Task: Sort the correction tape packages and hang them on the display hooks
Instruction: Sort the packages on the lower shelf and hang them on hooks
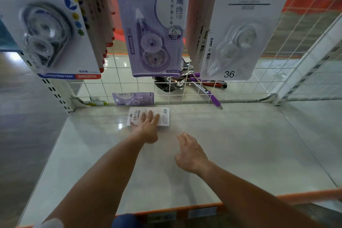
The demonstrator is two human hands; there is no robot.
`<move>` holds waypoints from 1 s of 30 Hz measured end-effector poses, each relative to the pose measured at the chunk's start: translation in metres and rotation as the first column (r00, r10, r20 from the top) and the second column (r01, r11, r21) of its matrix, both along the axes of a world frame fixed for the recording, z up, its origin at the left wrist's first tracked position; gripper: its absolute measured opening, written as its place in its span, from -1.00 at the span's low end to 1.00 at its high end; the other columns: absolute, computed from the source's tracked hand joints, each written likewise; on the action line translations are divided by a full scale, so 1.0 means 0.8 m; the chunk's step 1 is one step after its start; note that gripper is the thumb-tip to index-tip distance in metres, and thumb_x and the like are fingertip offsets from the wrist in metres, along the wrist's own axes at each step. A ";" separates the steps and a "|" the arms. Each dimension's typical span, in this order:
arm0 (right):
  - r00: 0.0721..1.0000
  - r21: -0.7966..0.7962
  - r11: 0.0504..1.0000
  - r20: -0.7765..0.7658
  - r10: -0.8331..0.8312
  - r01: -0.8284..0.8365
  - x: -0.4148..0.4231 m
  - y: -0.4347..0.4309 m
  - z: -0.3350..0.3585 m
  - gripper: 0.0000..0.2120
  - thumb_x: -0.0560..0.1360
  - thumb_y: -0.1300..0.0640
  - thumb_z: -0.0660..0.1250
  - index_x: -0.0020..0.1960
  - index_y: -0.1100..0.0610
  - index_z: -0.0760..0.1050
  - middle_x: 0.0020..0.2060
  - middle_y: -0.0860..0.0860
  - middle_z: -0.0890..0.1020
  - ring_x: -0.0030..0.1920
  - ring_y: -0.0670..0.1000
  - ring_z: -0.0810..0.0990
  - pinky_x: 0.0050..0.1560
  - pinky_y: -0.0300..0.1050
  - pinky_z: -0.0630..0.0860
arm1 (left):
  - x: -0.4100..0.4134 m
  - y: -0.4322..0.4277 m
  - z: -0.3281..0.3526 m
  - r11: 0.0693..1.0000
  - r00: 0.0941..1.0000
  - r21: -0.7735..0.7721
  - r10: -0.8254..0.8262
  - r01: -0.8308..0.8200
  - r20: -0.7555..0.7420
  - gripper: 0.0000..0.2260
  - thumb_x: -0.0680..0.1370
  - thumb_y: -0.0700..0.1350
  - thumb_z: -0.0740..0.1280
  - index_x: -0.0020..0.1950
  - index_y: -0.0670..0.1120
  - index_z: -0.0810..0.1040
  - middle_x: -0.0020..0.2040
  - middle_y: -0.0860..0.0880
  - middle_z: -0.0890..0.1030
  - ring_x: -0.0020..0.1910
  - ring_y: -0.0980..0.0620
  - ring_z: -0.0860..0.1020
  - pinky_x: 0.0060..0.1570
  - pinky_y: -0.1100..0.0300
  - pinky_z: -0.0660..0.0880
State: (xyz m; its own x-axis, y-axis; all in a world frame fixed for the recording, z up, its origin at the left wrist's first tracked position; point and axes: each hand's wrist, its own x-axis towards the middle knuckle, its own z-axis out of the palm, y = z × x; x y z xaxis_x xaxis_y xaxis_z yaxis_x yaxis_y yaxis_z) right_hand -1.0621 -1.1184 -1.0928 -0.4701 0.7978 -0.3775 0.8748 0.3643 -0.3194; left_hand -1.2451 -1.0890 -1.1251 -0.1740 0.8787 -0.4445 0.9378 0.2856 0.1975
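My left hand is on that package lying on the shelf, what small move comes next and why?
Probably pinch the white package by its edge and lift it: the left hand only lies flat on it, straight-fingered, and it rests barcode side up on the shelf. The right hand hovers empty.

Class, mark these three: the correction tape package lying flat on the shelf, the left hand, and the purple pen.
correction tape package (163, 116): head view, barcode end of the card.
left hand (148, 127): head view, back of the hand.
purple pen (211, 97): head view, lower purple section.
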 end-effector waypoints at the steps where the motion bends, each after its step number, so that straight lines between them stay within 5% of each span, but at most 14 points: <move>1: 1.000 0.009 1.000 0.001 -0.013 0.013 0.003 0.000 -0.001 -0.43 0.50 0.14 0.19 0.47 0.17 0.13 0.48 0.13 0.17 0.49 0.12 0.11 0.46 -0.07 0.10 | 0.007 -0.008 -0.003 1.000 0.999 0.002 -0.017 0.017 0.040 -0.22 0.48 -0.27 0.19 0.56 0.09 -0.17 0.57 0.04 -0.25 0.53 -0.07 -0.27 0.39 -0.39 -0.15; 4: 0.999 0.076 0.996 -0.027 -0.033 0.035 0.005 0.001 -0.007 -0.48 0.47 0.15 0.21 0.40 0.17 0.20 0.38 0.11 0.31 0.40 0.12 0.25 0.39 -0.07 0.23 | 0.022 -0.037 -0.013 0.988 0.986 0.030 -0.155 0.153 0.064 -0.23 0.47 -0.25 0.23 0.56 0.10 -0.10 0.58 0.05 -0.18 0.54 -0.05 -0.22 0.42 -0.36 -0.04; 10: 0.998 -0.011 0.999 0.055 0.039 -0.039 -0.010 -0.037 -0.028 -0.12 0.42 -0.07 0.38 0.52 0.17 -0.05 0.52 0.11 0.04 0.53 0.09 -0.02 0.51 0.01 -0.01 | 0.078 -0.118 0.002 0.947 0.948 -0.059 -0.314 0.317 0.048 -0.24 0.52 -0.13 0.28 0.56 0.09 -0.14 0.57 0.09 -0.18 0.55 -0.01 -0.17 0.45 -0.23 0.07; 13: 0.994 0.152 0.988 0.111 0.023 -0.040 -0.004 -0.059 -0.031 -0.40 0.52 0.03 0.25 0.46 0.17 0.10 0.43 0.12 0.22 0.43 0.13 0.17 0.43 -0.01 0.17 | 0.090 -0.139 0.024 0.943 0.934 -0.028 -0.324 0.332 0.151 -0.30 0.51 -0.23 0.26 0.56 0.05 0.02 0.58 0.06 -0.07 0.55 -0.02 -0.07 0.47 -0.05 0.07; 17: 0.981 0.187 0.973 0.165 0.102 -0.132 0.005 -0.069 -0.012 -0.69 0.59 0.20 0.05 0.33 0.18 0.28 0.25 0.17 0.43 0.25 0.18 0.38 0.22 0.03 0.36 | 0.075 -0.153 0.053 0.987 0.923 0.123 -0.145 0.107 0.358 -0.45 0.45 -0.36 0.20 0.42 -0.04 0.39 0.41 -0.04 0.42 0.38 -0.05 0.38 0.31 0.21 0.31; 22: 0.950 0.038 0.967 -0.198 -0.240 0.252 0.014 -0.063 0.040 -0.81 0.58 0.10 0.15 0.11 0.14 0.46 0.02 0.15 0.60 0.00 0.20 0.57 -0.16 -0.11 0.42 | 0.058 -0.166 0.071 0.904 0.902 0.274 0.215 -0.329 0.375 -0.28 0.52 -0.18 0.36 0.56 -0.05 0.01 0.55 -0.06 0.14 0.50 -0.06 0.19 0.43 0.09 0.21; 25: 0.773 -0.248 0.896 -0.454 -0.443 0.368 0.016 -0.070 0.063 -0.80 0.57 0.23 0.13 0.04 0.17 0.53 -0.05 0.12 0.61 -0.11 0.10 0.55 -0.23 -0.11 0.47 | 0.059 -0.179 0.096 0.808 0.592 0.010 0.422 -0.589 0.687 -0.20 0.49 -0.02 0.43 0.56 -0.07 0.01 0.48 -0.10 0.30 0.39 -0.10 0.37 0.27 0.07 0.37; 27: 0.654 -0.413 0.831 -0.518 -0.551 0.373 0.013 -0.080 0.082 -0.81 0.58 0.26 0.14 -0.01 0.23 0.54 -0.10 0.15 0.62 -0.16 0.07 0.56 -0.23 -0.05 0.52 | 0.064 -0.190 0.113 0.781 0.354 -0.140 0.425 -0.609 0.834 -0.37 0.50 -0.02 0.42 0.49 -0.10 0.23 0.30 -0.10 0.52 0.16 -0.04 0.55 0.06 0.12 0.50; 30: 0.537 -0.530 0.775 -0.566 -0.626 0.344 0.006 -0.093 0.110 -0.83 0.59 0.23 0.16 -0.08 0.23 0.51 -0.12 0.14 0.62 -0.16 0.08 0.59 -0.27 -0.07 0.55 | 0.066 -0.203 0.140 0.761 0.141 -0.173 0.328 -0.625 0.934 -0.69 0.54 -0.16 0.36 0.27 -0.17 0.47 0.08 -0.14 0.64 -0.01 -0.07 0.65 -0.07 0.05 0.61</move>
